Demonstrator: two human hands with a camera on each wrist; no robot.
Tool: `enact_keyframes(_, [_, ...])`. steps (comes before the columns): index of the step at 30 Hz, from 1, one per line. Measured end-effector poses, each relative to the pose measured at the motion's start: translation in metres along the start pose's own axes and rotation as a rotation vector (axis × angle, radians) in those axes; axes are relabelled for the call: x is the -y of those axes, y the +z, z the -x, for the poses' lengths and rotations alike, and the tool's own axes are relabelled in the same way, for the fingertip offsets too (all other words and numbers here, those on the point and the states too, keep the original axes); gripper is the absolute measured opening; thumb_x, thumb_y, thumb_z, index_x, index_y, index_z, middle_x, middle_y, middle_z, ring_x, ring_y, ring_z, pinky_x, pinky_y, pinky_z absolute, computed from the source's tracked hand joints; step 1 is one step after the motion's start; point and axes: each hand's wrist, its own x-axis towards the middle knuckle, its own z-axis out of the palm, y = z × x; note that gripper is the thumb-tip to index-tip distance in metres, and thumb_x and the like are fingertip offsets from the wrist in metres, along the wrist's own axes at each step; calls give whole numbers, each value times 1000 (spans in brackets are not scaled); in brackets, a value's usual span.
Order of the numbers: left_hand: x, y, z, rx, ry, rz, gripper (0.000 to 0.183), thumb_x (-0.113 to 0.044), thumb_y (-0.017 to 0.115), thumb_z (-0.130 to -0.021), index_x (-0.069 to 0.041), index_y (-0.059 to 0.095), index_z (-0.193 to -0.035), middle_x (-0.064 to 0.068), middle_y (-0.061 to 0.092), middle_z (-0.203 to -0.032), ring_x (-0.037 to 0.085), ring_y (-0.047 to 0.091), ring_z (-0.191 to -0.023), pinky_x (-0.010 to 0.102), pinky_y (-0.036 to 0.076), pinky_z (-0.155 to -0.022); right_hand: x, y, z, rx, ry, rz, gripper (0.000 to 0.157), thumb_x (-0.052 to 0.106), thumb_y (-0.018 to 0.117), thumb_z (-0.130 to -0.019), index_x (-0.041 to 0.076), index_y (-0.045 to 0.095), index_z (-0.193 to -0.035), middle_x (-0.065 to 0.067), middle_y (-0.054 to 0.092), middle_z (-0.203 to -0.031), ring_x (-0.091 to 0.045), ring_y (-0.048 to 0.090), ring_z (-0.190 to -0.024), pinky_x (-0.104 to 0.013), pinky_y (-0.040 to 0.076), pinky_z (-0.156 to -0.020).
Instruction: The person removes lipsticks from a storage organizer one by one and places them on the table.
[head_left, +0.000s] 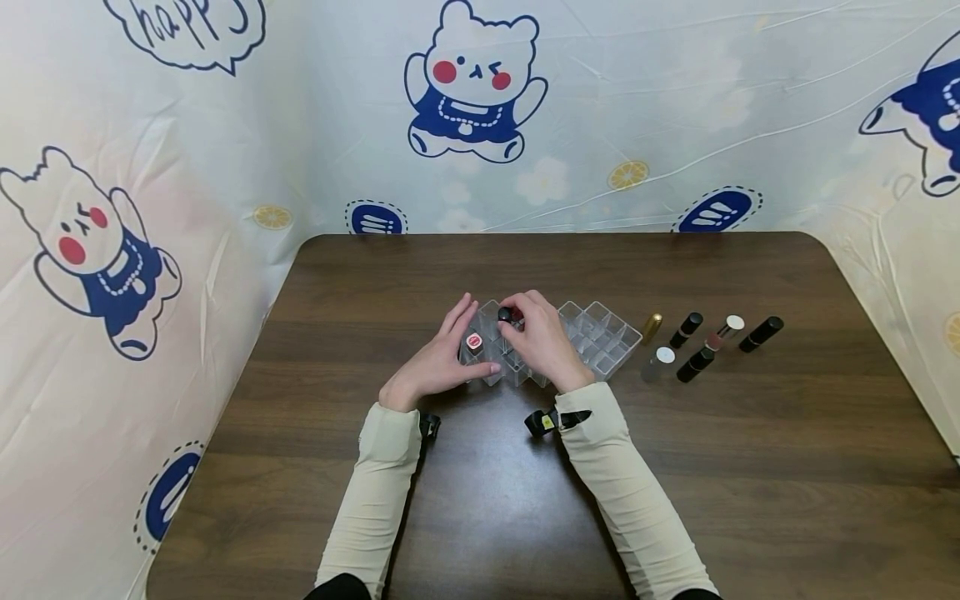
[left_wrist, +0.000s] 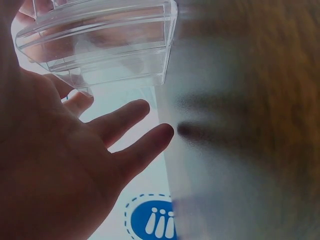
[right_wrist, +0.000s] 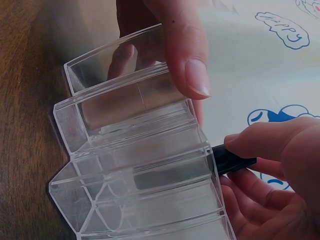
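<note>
A clear lipstick organizer (head_left: 604, 343) with several compartments stands in the middle of the table. My left hand (head_left: 441, 360) rests against its left end, the thumb over the front rim and the other fingers fairly straight and spread. With thumb and fingers my right hand (head_left: 543, 337) pinches a black lipstick tube (right_wrist: 235, 160), whose lower part sits inside a compartment in the right wrist view. Another lipstick (head_left: 474, 342), with a red-and-white top, stands in the organizer beside my left hand. The left wrist view shows the organizer's clear wall (left_wrist: 115, 45) above my fingers.
Right of the organizer, several tubes stand on the table: a gold one (head_left: 652, 327), black ones (head_left: 761, 334), and white-capped ones (head_left: 663, 360). The brown table (head_left: 750, 483) meets a printed cloth backdrop (head_left: 300, 150) at the back and sides.
</note>
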Motion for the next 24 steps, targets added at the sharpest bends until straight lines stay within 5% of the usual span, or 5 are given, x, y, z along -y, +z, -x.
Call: enact_keyframes(24, [0,0,-1,4,-3,0,99,-69,59,-67,-43,-2,-140,-32,-16,-141,15,28,-131,40,38,-97,-1,0,0,4,14,-11,25,16,61,-83,8,60,-106,-5,54,-97,-15,55,-82,-27,48,-71])
